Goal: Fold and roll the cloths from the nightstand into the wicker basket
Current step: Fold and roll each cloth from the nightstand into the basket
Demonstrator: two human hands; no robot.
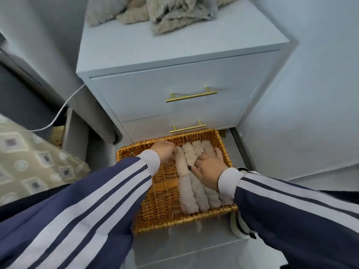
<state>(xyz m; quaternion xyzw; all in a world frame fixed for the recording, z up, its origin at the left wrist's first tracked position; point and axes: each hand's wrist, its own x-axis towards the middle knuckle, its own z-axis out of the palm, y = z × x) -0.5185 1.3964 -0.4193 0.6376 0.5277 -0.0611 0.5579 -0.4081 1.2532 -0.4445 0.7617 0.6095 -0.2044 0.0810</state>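
The step in hand looks like seating a rolled cloth in the wicker basket point(165, 216), which stands on the floor in front of the nightstand point(174, 51). 4 pale rolled cloths point(194, 191) lie side by side along the right part of the basket, running near to far; the left part shows bare weave. The left hand point(164, 152) is at the far end of the leftmost roll point(184, 187), its fingers curled down at that end, so I judge its grip is closed on the roll, though the fingertips are hidden behind the knuckles. The right hand point(209, 167) lies flat across the middle of the rolls with fingers spread, its grip open, pressing them down and holding nothing.

More cloths point(171, 16) sit in a loose heap at the far edge of the nightstand top, unfolded, so the task is only partly done. The next move probably calls for letting go of the roll once it lies snug against its neighbour, then reaching up for a cloth from the heap. The rolls look soft and could loosen if released carelessly. A white cable point(64, 107) hangs to the left of the nightstand.
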